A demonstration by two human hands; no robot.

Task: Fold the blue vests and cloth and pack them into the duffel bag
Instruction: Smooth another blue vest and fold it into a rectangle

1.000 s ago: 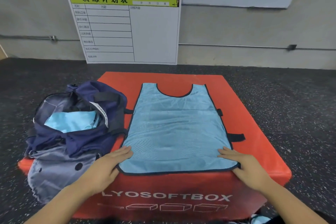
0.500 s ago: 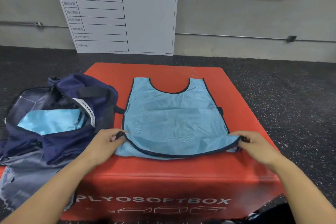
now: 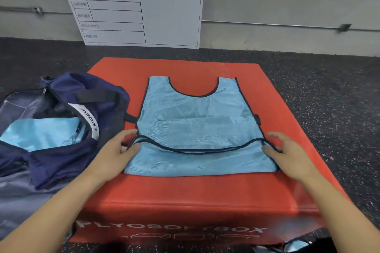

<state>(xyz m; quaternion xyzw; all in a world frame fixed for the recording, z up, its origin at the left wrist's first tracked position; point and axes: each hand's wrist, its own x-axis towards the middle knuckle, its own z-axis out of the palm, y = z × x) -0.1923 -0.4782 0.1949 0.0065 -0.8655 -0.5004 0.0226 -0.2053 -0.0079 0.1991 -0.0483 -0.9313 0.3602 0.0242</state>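
1. We see a blue vest (image 3: 197, 121) flat on the red box (image 3: 185, 193), its hem folded up toward the neckline.
2. Our left hand (image 3: 117, 154) pinches the hem's left corner.
3. Our right hand (image 3: 285, 154) lies loosely spread on the hem's right corner; whether it grips, we cannot tell.
4. The bag (image 3: 67, 129) sits open left of the vest, blue cloth (image 3: 41, 133) inside.

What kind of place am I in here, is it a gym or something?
Probably a gym or training room. The vest lies on a red padded box printed PLYOSOFTBOX, the dark speckled rubber floor looks like gym flooring, and a white gridded schedule board leans against the grey wall.
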